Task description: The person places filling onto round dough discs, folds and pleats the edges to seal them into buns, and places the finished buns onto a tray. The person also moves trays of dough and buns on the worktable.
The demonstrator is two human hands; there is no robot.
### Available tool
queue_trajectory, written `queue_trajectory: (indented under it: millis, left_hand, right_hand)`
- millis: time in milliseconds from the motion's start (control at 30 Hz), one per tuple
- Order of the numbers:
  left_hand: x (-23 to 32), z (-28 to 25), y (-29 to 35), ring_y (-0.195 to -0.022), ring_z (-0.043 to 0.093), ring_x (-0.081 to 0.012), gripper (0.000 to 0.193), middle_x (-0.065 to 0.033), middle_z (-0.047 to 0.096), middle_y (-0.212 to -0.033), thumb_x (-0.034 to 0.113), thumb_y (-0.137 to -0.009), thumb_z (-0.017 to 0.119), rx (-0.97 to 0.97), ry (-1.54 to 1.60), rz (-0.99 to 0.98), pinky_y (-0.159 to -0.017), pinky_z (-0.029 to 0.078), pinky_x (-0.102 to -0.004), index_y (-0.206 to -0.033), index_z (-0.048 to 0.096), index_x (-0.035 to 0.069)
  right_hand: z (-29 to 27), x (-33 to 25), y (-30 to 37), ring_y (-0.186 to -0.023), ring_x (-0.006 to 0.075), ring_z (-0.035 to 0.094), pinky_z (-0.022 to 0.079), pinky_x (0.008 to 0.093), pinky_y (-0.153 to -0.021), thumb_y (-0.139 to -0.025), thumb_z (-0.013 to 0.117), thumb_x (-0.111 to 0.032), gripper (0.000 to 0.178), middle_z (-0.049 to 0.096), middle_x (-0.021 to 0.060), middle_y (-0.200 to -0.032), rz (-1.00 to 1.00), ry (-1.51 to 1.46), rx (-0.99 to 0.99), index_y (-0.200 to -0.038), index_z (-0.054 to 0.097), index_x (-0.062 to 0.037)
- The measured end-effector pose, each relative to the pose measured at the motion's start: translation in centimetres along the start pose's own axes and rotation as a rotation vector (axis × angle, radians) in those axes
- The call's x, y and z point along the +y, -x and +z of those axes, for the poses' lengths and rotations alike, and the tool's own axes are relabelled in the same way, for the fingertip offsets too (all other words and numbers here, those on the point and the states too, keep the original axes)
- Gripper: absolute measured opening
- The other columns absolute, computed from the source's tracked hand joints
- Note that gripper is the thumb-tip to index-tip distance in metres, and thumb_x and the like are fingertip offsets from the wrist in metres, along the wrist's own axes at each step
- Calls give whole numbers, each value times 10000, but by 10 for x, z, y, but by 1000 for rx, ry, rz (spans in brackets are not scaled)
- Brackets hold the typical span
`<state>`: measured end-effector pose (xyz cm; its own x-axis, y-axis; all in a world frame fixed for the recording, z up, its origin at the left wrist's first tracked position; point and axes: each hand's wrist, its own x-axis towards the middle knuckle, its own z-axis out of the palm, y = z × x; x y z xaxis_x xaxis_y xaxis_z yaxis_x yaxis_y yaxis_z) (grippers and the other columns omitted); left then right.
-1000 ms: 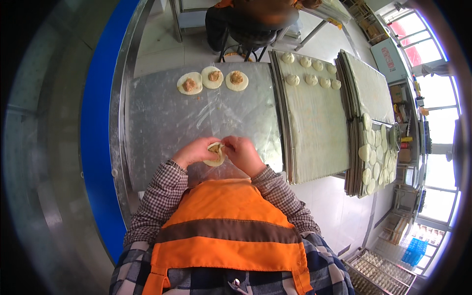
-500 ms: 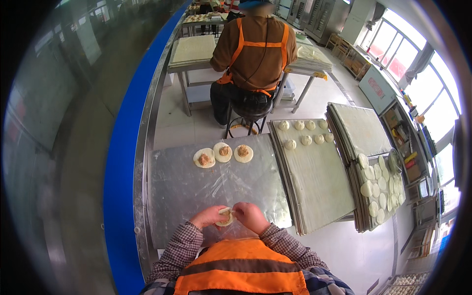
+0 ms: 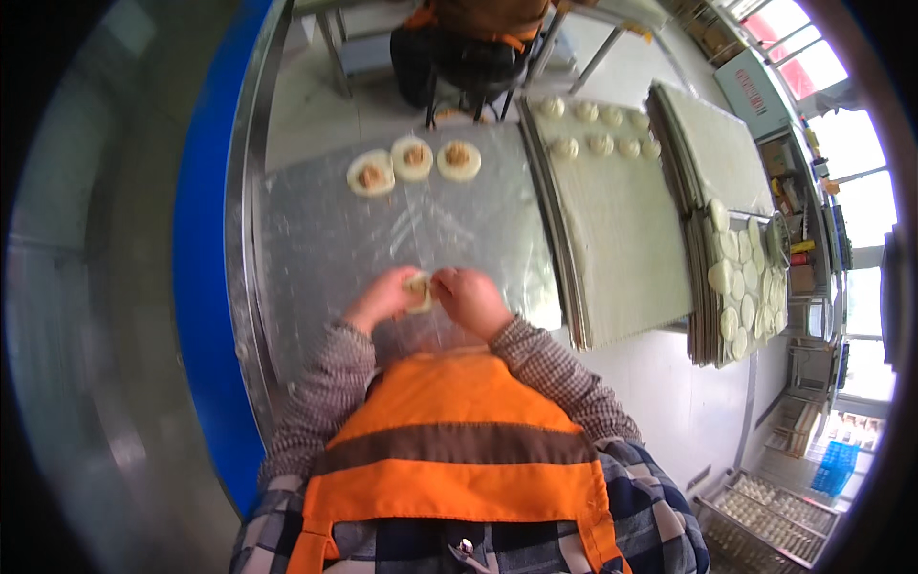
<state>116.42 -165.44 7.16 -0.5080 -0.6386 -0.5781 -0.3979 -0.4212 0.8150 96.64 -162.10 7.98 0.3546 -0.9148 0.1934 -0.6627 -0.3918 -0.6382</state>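
Note:
A round dough wrapper point(image 3: 418, 293) with filling in it is between my two hands, above the near part of the metal table point(image 3: 469, 230). My left hand point(image 3: 386, 296) is closed around its left side. At the opposite edge, the fingers of my right hand point(image 3: 469, 300) pinch the dough. Farther off on the table lie three flat wrappers with brownish filling: a left one point(image 3: 371, 175), a middle one point(image 3: 413, 158) and a right one point(image 3: 459, 160). The filling in the held wrapper is mostly hidden by my fingers.
Right of the table, a stack of trays point(image 3: 617, 239) carries several pleated buns point(image 3: 601, 144) at its far end. Beyond it are more stacked trays point(image 3: 712, 153) and plain wrappers point(image 3: 738, 282). A person on a stool point(image 3: 478, 67) sits ahead. A blue edge point(image 3: 196, 249) runs along the left.
The view has tilted downward, so the table and trays appear higher in the picture. My hands stay at the wrapper, which looks more gathered at my right fingers.

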Motion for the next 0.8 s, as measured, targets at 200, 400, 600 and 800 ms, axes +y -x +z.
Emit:
queue_trajectory:
  millis: [200, 400, 600, 800]
  left_hand:
    - [30, 6, -17, -640, 554, -90, 279, -16, 630, -883, 90, -858, 620, -112, -99, -43, -511, 432, -229, -1131, 602, 40]
    - [33, 33, -21, -762, 640, -122, 299, -37, 652, -984, 165, -938, 578, 113, 559, -63, -556, 495, -252, -1225, 554, 85]
    - [38, 46, -33, -795, 663, -136, 341, -48, 657, -1005, 160, -960, 495, 184, 198, -31, -560, 497, -255, -1288, 496, 67]
    - [40, 48, -46, -898, 668, -177, 366, -63, 643, -1063, 84, -940, 465, 12, 323, -122, -676, 573, -310, -1304, 488, 66]
  right_hand:
    - [-13, 15, 4, -668, 335, 649, 518, 376, -617, -826, 629, -58, 126, 652, 168, -737, 207, -400, 8, -934, 633, 5]
    - [-22, 30, 4, -575, 221, 644, 504, 331, -555, -825, 635, -48, 134, 653, 158, -713, 498, -621, -16, -943, 630, 15]
    - [-34, 40, -1, -583, 185, 635, 500, 308, -561, -837, 634, -23, 109, 657, 145, -751, 443, -580, -43, -934, 628, 26]
    - [-36, 53, 1, -646, 228, 654, 508, 334, -593, -834, 608, -28, 116, 664, 149, -785, 490, -759, -5, -933, 641, 22]
